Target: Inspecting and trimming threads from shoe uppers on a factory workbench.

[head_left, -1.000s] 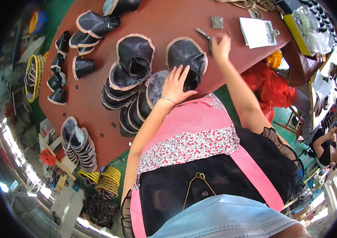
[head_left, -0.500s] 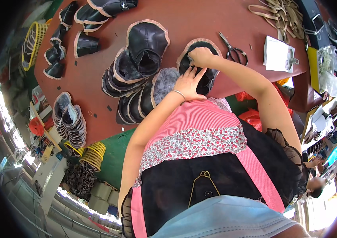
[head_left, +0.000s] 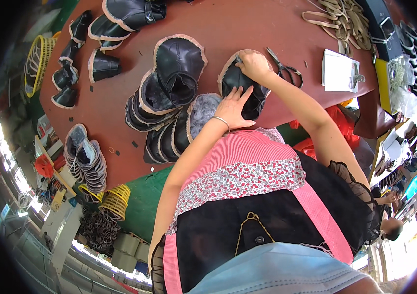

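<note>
Shows, near the front edge of a brownish-red bench (head_left: 262, 27), a black boot upper (head_left: 234, 78), smooth and slightly glossy, with seams across the front and a pale, toothed trim around the rounded rim. Has the left hand (head_left: 234, 109) resting palm down on the near part, fingers spread apart and pressing lightly rather than clasping; wears a thin bracelet (head_left: 223, 120) at that wrist. Has the right hand (head_left: 256, 67) over the far part, that grip drawn together, clamped at the fingertips on a small grey piece (head_left: 238, 58) close to the trim. Points the rounded rim away from the body, leaning a little to the left; runs lengthwise from there back toward the pink apron (head_left: 247, 157), with the dark opening at the near end, partly hidden by the left hand. Lies to the right of piled black uppers (head_left: 180, 61) and a furry grey lining (head_left: 204, 112), and just left of scissors (head_left: 285, 68), with a clipboard (head_left: 340, 72) farther right.
</note>
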### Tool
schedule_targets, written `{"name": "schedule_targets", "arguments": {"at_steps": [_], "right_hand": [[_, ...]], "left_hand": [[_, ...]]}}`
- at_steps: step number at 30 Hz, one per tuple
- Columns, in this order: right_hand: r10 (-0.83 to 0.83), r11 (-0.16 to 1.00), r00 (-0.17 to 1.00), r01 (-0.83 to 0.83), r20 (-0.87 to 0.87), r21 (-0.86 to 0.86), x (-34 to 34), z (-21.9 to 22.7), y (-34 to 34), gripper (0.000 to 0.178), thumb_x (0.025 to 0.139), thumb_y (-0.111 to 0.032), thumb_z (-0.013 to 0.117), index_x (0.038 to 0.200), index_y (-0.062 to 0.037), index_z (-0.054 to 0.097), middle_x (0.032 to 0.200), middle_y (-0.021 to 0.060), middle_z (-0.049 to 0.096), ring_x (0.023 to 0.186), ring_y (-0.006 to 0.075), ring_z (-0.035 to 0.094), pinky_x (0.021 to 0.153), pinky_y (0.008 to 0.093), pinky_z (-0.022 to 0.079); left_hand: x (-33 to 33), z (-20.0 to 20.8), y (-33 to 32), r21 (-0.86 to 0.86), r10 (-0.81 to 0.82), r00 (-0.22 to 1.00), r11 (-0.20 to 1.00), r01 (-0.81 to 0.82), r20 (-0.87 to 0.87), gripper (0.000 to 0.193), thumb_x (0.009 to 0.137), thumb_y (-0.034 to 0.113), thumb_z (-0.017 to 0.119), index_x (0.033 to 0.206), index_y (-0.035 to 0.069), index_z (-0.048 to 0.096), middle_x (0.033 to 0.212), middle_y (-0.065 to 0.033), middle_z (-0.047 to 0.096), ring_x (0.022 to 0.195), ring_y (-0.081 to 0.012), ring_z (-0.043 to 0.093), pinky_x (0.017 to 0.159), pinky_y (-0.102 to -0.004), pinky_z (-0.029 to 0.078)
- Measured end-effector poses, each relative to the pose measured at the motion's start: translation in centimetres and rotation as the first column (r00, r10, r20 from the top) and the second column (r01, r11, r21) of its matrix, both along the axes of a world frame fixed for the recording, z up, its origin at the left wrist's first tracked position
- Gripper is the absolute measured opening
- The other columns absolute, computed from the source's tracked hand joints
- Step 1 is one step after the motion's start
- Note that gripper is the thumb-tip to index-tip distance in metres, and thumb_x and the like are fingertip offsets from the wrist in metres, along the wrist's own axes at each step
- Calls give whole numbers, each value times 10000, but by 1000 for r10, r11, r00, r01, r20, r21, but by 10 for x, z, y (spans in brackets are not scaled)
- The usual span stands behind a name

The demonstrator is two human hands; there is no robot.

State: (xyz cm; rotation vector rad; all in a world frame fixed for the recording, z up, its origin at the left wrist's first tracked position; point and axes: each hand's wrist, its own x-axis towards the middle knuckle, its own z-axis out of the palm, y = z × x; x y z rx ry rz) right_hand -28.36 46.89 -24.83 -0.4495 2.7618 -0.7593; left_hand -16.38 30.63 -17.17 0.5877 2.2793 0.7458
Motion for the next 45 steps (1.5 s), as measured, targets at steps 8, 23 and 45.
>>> {"name": "schedule_targets", "arguments": {"at_steps": [8, 23, 45], "right_hand": [[-2, 998, 821, -32, 571, 50, 33, 35, 64, 491, 758, -451, 797, 982, -20, 729, 949, 238, 714, 929, 371, 707, 801, 469, 560], [-140, 925, 972, 60, 189, 376, 82, 25, 74, 328, 754, -308, 801, 941, -47, 735, 966, 165, 730, 924, 345, 717, 796, 448, 581], [-592, 620, 647, 747, 481, -242, 97, 19, 72, 529, 945, -466, 660, 1195, -2, 610, 1096, 130, 675, 998, 266, 645, 881, 380, 504]], "left_hand": [[2, 3, -2, -41, -22, 1000, 999, 22, 2, 1170, 699, 578, 801, 1612, 248, 149, 1523, -337, 358, 1413, -497, 362, 1150, -487, 372], [8, -4, 8, -79, -30, 999, 996, 33, 34, 1090, 738, 549, 772, 1602, 193, 211, 1520, -337, 370, 1422, -493, 351, 1169, -484, 344], [20, 37, -4, 250, 119, 725, 965, 75, -679, 204, 748, 133, 782, 943, 129, 721, 1423, -118, 511, 1318, -345, 448, 1089, -515, 381]]}}
